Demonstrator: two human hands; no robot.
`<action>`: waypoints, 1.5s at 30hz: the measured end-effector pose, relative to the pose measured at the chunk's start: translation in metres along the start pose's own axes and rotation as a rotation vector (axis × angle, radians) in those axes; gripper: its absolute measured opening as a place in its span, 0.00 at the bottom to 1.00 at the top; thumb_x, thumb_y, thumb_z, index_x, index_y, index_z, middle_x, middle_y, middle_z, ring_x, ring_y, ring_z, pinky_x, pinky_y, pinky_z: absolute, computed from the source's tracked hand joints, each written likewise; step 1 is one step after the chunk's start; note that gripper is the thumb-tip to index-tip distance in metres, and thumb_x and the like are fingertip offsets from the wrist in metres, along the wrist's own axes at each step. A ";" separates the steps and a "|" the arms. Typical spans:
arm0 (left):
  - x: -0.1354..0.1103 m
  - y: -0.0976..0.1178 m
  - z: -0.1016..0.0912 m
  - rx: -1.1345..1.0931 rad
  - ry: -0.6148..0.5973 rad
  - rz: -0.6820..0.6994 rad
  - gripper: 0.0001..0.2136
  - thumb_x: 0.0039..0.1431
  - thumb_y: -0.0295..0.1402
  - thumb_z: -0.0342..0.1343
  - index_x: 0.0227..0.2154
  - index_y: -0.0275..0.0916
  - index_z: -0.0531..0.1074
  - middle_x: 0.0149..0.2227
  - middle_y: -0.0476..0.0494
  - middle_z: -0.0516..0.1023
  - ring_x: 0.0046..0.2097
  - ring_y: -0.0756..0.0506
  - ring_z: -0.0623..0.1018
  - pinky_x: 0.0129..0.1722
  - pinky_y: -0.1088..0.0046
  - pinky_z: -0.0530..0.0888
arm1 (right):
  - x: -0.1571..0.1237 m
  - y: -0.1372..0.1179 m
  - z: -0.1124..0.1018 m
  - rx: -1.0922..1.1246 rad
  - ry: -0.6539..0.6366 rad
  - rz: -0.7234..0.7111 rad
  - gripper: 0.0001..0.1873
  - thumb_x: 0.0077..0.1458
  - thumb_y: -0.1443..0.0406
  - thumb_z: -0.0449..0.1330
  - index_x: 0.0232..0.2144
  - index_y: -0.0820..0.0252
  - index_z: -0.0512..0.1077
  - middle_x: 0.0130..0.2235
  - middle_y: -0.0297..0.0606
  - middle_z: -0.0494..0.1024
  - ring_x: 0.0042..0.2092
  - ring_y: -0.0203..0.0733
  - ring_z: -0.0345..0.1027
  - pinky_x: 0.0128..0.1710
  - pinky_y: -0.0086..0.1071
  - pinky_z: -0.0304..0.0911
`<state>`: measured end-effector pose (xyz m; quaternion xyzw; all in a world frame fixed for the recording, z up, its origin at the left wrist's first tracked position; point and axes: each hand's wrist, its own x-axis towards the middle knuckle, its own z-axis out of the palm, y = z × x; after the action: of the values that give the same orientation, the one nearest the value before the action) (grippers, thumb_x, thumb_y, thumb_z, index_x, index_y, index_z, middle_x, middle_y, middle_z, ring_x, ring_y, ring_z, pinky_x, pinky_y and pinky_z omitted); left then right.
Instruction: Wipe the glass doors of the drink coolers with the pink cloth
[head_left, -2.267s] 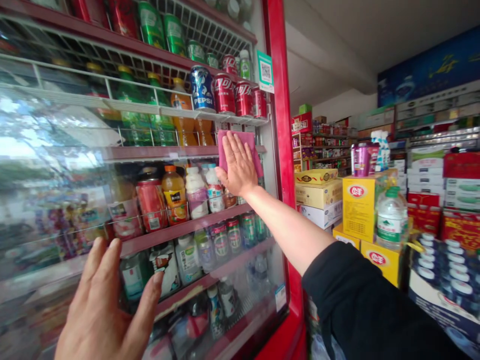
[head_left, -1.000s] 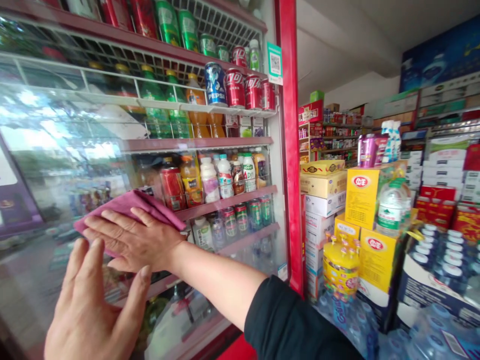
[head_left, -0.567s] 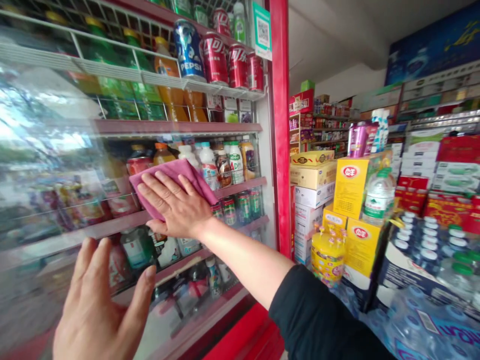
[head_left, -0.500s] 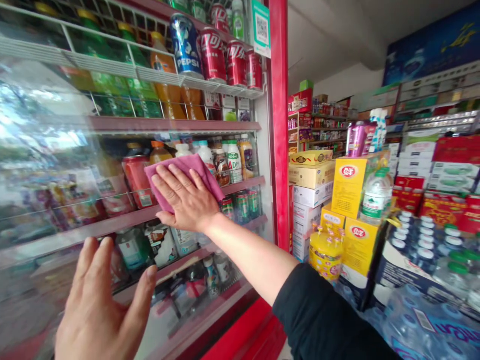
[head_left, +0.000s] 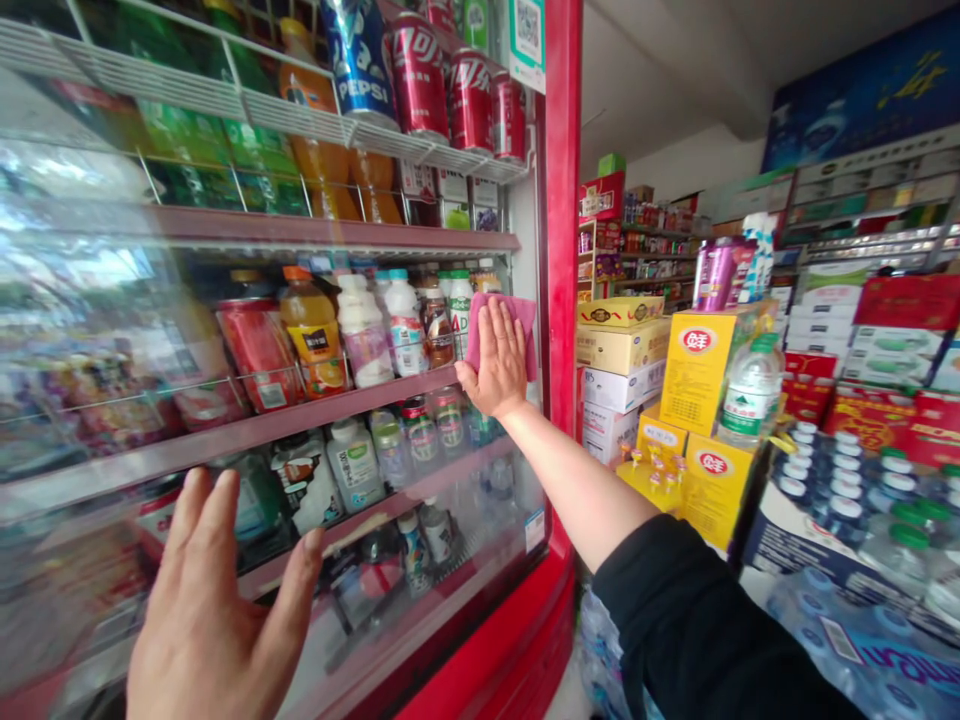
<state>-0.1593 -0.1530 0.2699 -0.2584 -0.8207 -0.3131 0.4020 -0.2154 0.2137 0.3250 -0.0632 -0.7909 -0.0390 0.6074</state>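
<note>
My right hand (head_left: 496,362) lies flat on a pink cloth (head_left: 525,320), pressing it to the glass door (head_left: 135,330) of a red drinks cooler (head_left: 561,230), close to the door's right edge at mid height. My left hand (head_left: 214,620) is spread flat against the lower left of the same glass, holding nothing. Behind the glass stand Pepsi and cola cans (head_left: 420,75) on the top rack and bottled drinks (head_left: 360,330) on the shelves below.
To the right of the cooler are stacked yellow cartons (head_left: 712,390), a large water bottle (head_left: 750,395), packs of bottled water (head_left: 862,560) near the floor and shop shelves (head_left: 645,260) at the back. The cooler's red base (head_left: 510,650) is by my legs.
My right hand has swept the cloth across the glass from the lower left toward the right edge and slightly up. My left hand has stayed pressed on the lower glass.
</note>
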 end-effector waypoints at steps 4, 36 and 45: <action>-0.002 -0.003 -0.001 -0.013 -0.015 -0.029 0.43 0.68 0.57 0.52 0.80 0.55 0.44 0.83 0.45 0.45 0.80 0.26 0.54 0.78 0.32 0.57 | -0.017 -0.004 0.013 0.032 0.126 0.250 0.46 0.71 0.49 0.45 0.78 0.76 0.46 0.81 0.61 0.49 0.83 0.56 0.37 0.80 0.58 0.42; -0.027 -0.121 -0.133 0.031 0.280 -0.163 0.42 0.68 0.51 0.56 0.79 0.43 0.49 0.80 0.31 0.55 0.80 0.29 0.58 0.77 0.40 0.62 | 0.136 -0.344 -0.039 0.267 0.153 -0.079 0.45 0.72 0.53 0.49 0.80 0.72 0.45 0.82 0.55 0.45 0.83 0.60 0.34 0.81 0.63 0.32; -0.037 -0.125 -0.141 0.057 0.325 -0.153 0.40 0.71 0.51 0.53 0.79 0.42 0.50 0.79 0.29 0.59 0.79 0.29 0.62 0.74 0.37 0.66 | 0.166 -0.419 -0.059 0.335 0.045 -0.195 0.42 0.74 0.53 0.48 0.80 0.69 0.44 0.83 0.52 0.41 0.83 0.57 0.30 0.81 0.61 0.26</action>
<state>-0.1538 -0.3448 0.2689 -0.1295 -0.7707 -0.3569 0.5117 -0.2629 -0.2004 0.5071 0.1165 -0.7750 0.0330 0.6203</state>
